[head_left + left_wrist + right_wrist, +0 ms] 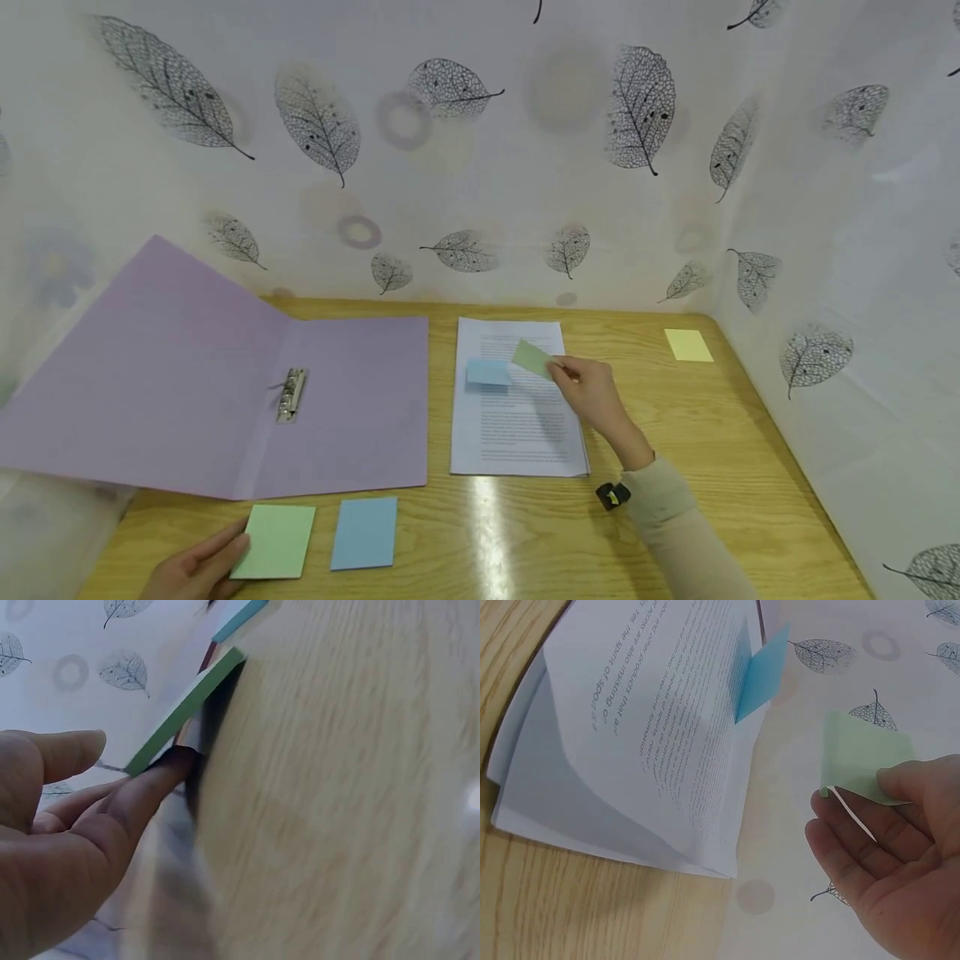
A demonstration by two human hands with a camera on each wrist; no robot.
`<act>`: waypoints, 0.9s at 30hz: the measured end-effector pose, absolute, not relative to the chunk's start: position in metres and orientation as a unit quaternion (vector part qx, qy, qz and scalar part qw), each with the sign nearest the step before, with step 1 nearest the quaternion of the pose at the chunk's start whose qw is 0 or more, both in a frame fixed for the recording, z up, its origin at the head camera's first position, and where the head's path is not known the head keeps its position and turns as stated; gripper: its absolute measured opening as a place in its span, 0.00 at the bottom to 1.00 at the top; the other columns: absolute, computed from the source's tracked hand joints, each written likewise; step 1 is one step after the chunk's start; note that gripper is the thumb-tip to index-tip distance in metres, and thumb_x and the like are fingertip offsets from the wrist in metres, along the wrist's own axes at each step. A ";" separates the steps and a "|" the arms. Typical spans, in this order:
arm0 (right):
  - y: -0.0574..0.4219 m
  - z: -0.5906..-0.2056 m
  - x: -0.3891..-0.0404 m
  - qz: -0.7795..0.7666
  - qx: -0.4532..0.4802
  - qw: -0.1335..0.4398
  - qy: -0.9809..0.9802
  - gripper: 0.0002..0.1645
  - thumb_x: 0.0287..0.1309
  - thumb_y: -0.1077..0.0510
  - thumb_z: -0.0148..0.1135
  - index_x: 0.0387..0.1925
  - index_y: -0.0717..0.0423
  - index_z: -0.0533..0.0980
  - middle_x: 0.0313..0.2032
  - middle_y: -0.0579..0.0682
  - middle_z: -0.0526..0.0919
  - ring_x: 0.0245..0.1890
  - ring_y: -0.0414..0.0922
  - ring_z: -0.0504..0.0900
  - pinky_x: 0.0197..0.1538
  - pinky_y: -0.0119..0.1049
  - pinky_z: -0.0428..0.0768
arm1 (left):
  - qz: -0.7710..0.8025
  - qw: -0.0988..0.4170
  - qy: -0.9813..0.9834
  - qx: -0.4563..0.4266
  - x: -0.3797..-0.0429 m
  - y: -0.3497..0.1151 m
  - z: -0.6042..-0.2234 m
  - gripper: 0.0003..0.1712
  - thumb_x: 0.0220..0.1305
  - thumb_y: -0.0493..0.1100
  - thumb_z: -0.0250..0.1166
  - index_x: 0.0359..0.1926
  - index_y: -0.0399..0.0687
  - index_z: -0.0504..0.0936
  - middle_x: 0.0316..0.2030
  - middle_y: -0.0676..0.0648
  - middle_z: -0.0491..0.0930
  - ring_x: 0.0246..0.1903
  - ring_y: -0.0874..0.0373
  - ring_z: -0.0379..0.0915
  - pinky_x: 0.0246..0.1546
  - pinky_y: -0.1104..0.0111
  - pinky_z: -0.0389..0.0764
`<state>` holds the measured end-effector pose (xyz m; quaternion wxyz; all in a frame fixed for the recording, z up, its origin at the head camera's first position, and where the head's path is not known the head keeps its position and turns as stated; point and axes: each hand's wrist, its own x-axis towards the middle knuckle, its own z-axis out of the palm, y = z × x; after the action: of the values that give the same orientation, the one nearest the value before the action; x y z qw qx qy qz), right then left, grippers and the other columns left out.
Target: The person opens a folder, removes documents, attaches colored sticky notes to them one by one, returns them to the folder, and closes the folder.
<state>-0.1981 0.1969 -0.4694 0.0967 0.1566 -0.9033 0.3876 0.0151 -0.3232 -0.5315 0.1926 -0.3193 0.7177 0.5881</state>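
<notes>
My right hand (596, 393) pinches a single green sticky note (531, 358) by one edge, above a stack of printed pages (528, 433). A blue sticky note (487, 372) is stuck on the top page, its free part standing up in the right wrist view. At the front left, my left hand (198, 565) is at a green sticky note pad (274, 542). In the left wrist view the fingers lie under the tilted pad (187, 709), and the thumb stands apart from it. A blue sticky note pad (364, 533) lies just right of the green one.
A purple ring folder (352, 408) lies open on the left, its cover raised against the wall and its metal ring clip (292, 396) showing. One yellow sticky note pad (688, 345) is at the back right of the wooden table (675, 450). Leaf-patterned walls stand around the table.
</notes>
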 end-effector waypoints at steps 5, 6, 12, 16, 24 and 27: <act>0.197 -0.469 -0.197 0.390 0.158 0.103 -0.901 0.13 0.72 0.62 0.65 0.51 0.66 0.87 0.38 0.60 0.92 0.41 0.56 0.92 0.47 0.56 0.90 | 0.562 0.202 0.753 -0.277 0.014 -0.330 -0.517 0.52 0.70 0.69 0.65 0.77 0.37 0.62 0.68 0.35 0.72 0.55 0.50 0.87 0.49 0.64 0.91; 0.197 -0.469 -0.197 0.391 0.158 0.105 -0.901 0.13 0.72 0.62 0.65 0.51 0.67 0.87 0.39 0.60 0.92 0.41 0.56 0.92 0.48 0.56 0.90 | 0.553 0.203 0.767 -0.256 0.013 -0.332 -0.513 0.50 0.73 0.67 0.63 0.77 0.33 0.62 0.67 0.33 0.72 0.56 0.48 0.86 0.49 0.63 0.91; 0.194 -0.473 -0.197 0.393 0.160 0.108 -0.899 0.13 0.72 0.62 0.65 0.50 0.66 0.87 0.39 0.60 0.93 0.41 0.56 0.92 0.47 0.55 0.91 | 0.530 0.204 0.807 -0.162 -0.002 -0.324 -0.490 0.39 0.82 0.57 0.55 0.74 0.26 0.66 0.64 0.30 0.80 0.53 0.54 0.88 0.51 0.64 0.90; 0.190 -0.476 -0.196 0.387 0.176 0.117 -0.898 0.12 0.71 0.63 0.66 0.49 0.65 0.88 0.39 0.60 0.93 0.40 0.55 0.92 0.45 0.52 0.91 | 0.571 0.201 0.788 -0.114 -0.025 -0.293 -0.480 0.38 0.82 0.57 0.56 0.75 0.29 0.68 0.65 0.32 0.80 0.55 0.55 0.87 0.52 0.63 0.90; 0.182 -0.482 -0.191 0.393 0.196 0.123 -0.890 0.11 0.70 0.63 0.67 0.49 0.63 0.89 0.39 0.56 0.93 0.38 0.51 0.92 0.37 0.34 0.87 | 0.669 0.191 0.718 0.000 -0.103 -0.213 -0.479 0.35 0.82 0.53 0.57 0.71 0.25 0.71 0.60 0.27 0.82 0.55 0.51 0.88 0.54 0.61 0.89; 0.177 -0.482 -0.187 0.390 0.207 0.127 -0.888 0.11 0.70 0.63 0.67 0.49 0.63 0.88 0.41 0.57 0.93 0.41 0.52 0.93 0.40 0.39 0.90 | 0.694 0.200 0.692 -0.006 -0.129 -0.182 -0.481 0.33 0.82 0.50 0.58 0.71 0.24 0.71 0.59 0.27 0.82 0.53 0.52 0.88 0.54 0.61 0.89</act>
<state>-0.1872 0.1767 -0.4817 0.1268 0.2074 -0.8881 0.3901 -0.1288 -0.1825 -0.4808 0.2002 -0.0061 0.6920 0.6936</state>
